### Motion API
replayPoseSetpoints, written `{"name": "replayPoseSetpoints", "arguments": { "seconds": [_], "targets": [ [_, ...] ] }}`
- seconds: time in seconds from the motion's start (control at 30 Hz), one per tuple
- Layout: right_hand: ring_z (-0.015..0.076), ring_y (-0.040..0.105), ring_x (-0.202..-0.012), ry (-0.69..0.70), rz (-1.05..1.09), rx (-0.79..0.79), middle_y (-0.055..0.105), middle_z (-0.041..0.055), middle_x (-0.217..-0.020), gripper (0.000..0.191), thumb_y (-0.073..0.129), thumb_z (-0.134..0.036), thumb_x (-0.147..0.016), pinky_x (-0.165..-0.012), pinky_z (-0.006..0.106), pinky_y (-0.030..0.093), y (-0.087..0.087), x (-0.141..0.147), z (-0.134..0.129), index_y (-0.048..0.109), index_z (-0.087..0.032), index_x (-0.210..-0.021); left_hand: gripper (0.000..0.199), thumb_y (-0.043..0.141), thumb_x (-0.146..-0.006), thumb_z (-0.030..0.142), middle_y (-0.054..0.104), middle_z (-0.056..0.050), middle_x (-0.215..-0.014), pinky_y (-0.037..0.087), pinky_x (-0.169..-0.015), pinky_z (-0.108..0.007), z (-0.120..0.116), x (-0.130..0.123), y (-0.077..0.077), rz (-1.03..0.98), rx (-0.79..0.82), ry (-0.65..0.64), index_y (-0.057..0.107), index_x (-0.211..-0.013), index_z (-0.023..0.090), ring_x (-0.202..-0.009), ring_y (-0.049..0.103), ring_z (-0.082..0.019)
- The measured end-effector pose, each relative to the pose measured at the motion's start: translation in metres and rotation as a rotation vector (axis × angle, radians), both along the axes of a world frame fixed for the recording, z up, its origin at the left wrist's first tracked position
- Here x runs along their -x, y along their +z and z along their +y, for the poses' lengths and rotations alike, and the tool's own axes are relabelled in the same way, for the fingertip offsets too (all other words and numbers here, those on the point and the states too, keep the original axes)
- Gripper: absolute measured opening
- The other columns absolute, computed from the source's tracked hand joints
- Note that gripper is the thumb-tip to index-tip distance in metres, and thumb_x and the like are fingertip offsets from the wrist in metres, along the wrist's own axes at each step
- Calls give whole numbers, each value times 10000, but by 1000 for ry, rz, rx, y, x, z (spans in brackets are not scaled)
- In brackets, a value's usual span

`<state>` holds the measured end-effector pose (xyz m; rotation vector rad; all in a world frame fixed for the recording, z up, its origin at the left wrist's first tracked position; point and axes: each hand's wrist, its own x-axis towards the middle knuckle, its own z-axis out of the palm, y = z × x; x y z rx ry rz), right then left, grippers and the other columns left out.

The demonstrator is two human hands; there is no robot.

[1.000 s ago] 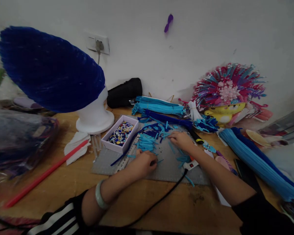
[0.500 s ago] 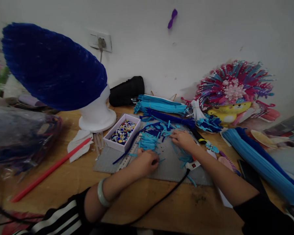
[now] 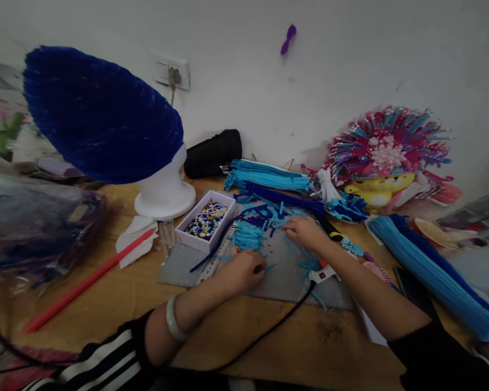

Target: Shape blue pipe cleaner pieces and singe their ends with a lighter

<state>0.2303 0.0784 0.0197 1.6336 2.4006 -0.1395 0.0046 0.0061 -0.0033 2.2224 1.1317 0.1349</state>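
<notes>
My left hand (image 3: 249, 267) rests curled on the grey mat (image 3: 269, 285), at the near edge of a row of short light-blue pipe-cleaner pieces (image 3: 248, 237). Its fingers are bent inward, and what they hold, if anything, is hidden. Further right, my right hand (image 3: 303, 231) has its fingertips drawn together beside scattered light- and dark-blue cut pieces (image 3: 274, 220). I cannot see whether a piece is between them. A metal ruler (image 3: 212, 267) lies left of the row. Under my right forearm sits a white glue gun (image 3: 321, 275) with a black cord.
A lilac box of beads (image 3: 206, 221) stands at the mat's left. Behind it, a white foam head (image 3: 167, 190) carries a tall blue headpiece (image 3: 106, 117). A decorated pink headpiece (image 3: 387, 146) and bundled blue pipe cleaners (image 3: 436, 271) are at right. A red stick (image 3: 89, 279) lies left.
The view has shifted slightly, so the left-side objects appear a little further right. Both hands stay in nearly the same places, with no clear change in their fingers.
</notes>
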Motion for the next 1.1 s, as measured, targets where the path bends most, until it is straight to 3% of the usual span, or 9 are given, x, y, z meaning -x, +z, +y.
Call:
{"name": "replayPoseSetpoints", "arguments": {
  "seconds": [0.33,0.73,1.1],
  "targets": [
    [239,602,-1060,30,-33,-2,671,109,-1129,333,443,-236,-974,-827,313,381,2,14,2,733,-223,-1138,147,528,-851,140,763,-76,-1056,347,-927,-425,1,0,-2,-8,-1,4,664,-816,182,-1101,626,-273],
    [236,583,-1036,124,21,-40,651,123,-1127,290,471,-217,-957,-858,327,401,-17,-1,8,723,-191,-1097,168,510,-855,168,765,-70,-986,375,-893,-399,1,1,-2,-22,-34,-4,672,-814,186,-1031,629,-257],
    [231,629,-1026,47,8,-8,685,105,-1149,322,461,-218,-944,-808,303,414,-7,7,11,750,-206,-1083,150,529,-840,148,756,-71,-954,414,-885,-362,2,1,-4,-60,-27,-15,659,-775,189,-1001,638,-248]
  ]
}}
